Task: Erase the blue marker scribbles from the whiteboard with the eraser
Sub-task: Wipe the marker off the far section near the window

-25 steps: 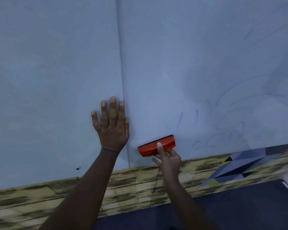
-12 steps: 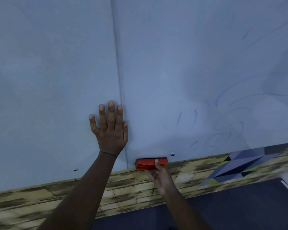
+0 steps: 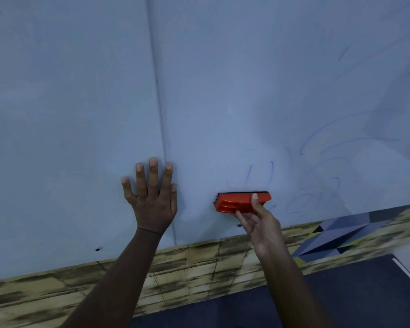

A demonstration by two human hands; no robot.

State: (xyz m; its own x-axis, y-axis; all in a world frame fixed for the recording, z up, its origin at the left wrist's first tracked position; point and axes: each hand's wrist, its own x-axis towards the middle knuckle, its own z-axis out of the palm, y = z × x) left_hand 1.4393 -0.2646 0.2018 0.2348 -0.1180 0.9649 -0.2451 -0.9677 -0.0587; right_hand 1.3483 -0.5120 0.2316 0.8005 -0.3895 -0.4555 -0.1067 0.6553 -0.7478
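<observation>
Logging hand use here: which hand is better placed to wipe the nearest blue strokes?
Right. The right hand already grips the eraser just below the strokes; the left hand lies flat on the whiteboard.

The whiteboard looks smooth with a dull satin sheen, its pale panels meeting at a thin vertical seam, and the blue marker scribbles lie on it as faint, thin, partly smeared lines. The eraser has a bright orange body of hard, smooth, moulded plastic with a slight gloss, backed by a dark matt strip like felt against the board. Below, the wall band shows a worn, streaked yellow wood-plank pattern with a flat printed look, and the dark floor is matt
</observation>
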